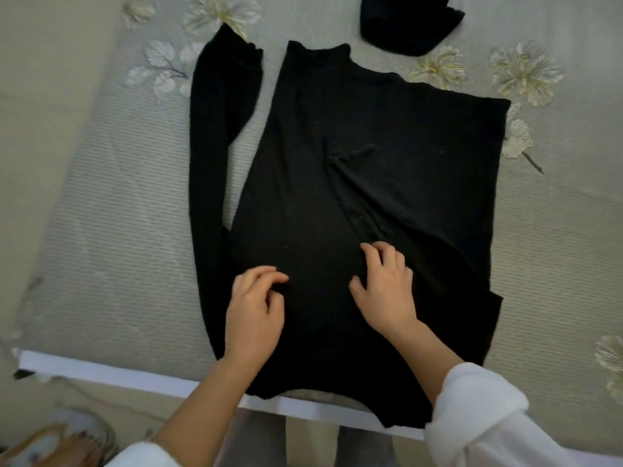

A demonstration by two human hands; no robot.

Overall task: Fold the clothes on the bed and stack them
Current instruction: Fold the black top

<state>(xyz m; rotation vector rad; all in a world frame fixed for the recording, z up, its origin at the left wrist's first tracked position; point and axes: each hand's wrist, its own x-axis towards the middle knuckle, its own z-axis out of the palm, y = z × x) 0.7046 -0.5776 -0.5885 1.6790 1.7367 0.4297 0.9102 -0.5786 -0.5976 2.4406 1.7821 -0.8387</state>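
Bed (118,203) with a pale ribbed cover and a white flower print (526,72) filled most of the view. Its white edge (101,370) ran along the bottom, nearest the person.

Black sweater (303,183) lay flat on the bed, roughly centred, collar pointing away and hem hanging slightly over the near edge. One long sleeve (215,146) was stretched out straight on the left of the view, beside the body and partly apart from it, cuff up near the collar end. The other sleeve (360,193) lay folded in, diagonally across the front of the sweater.

A second black garment (404,25), already folded, sat at the far edge of the view to the right of the collar, apart from the sweater.

Both hands were on the lower part of the sweater, near each other but not touching. Right hand (384,291) rested on the fabric just below the end of the folded-in sleeve, fingers loosely bent, thumb out to the side, nothing grasped. Left hand (254,311) sat near the sweater's left side with fingers curled toward the thumb and tips on the cloth; could not tell whether it pinched any fabric.

White cuff (478,409) was pushed up on the right forearm. A slipper (57,439) showed blurred on the floor, bottom left.
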